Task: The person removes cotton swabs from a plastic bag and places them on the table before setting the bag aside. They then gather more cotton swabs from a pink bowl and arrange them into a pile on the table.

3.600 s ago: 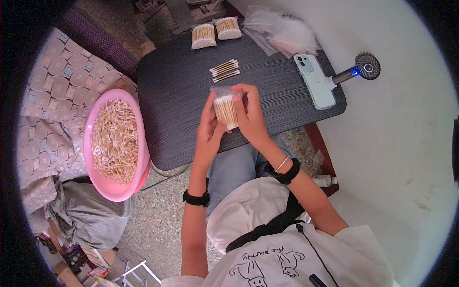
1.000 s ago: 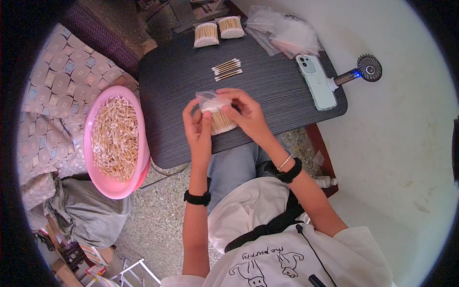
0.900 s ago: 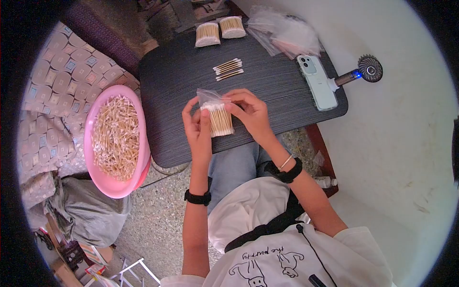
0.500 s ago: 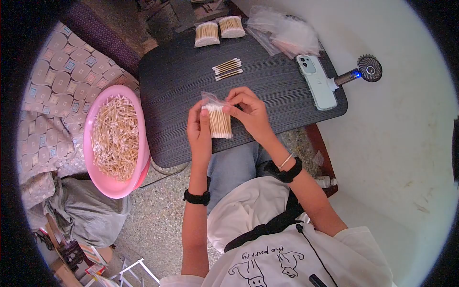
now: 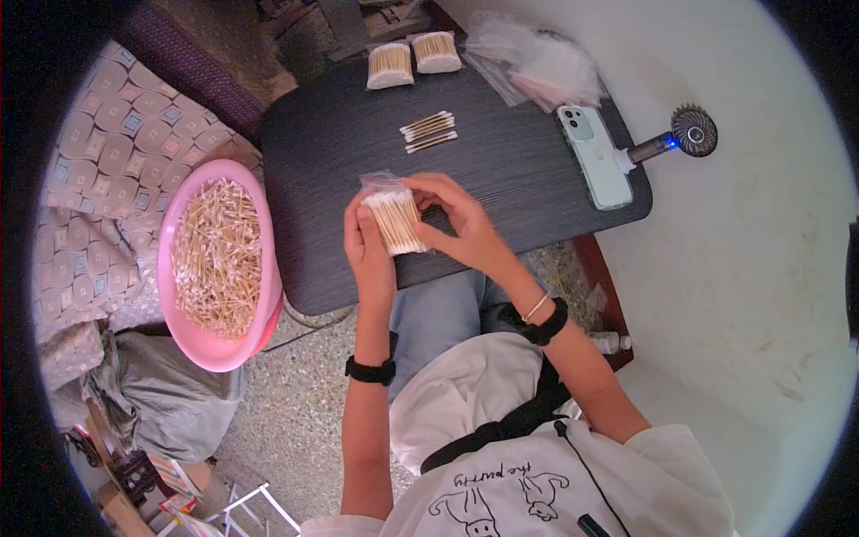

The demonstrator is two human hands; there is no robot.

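Both hands hold a small clear plastic bag of cotton swabs just above the near edge of the dark table. My left hand grips the bag's left side, thumb near its top. My right hand holds the right side, fingers curled over the top edge. The swabs have wooden sticks and white tips and stand packed together, tilted slightly left.
Several loose swabs lie mid-table. Two filled bags sit at the far edge beside a heap of empty bags. A phone and handheld fan lie right. A pink basin of swabs sits left.
The bag has tilted and shifted slightly left and up between my hands over the last second. My right fingers moved from the bag's top corner to across its top edge.
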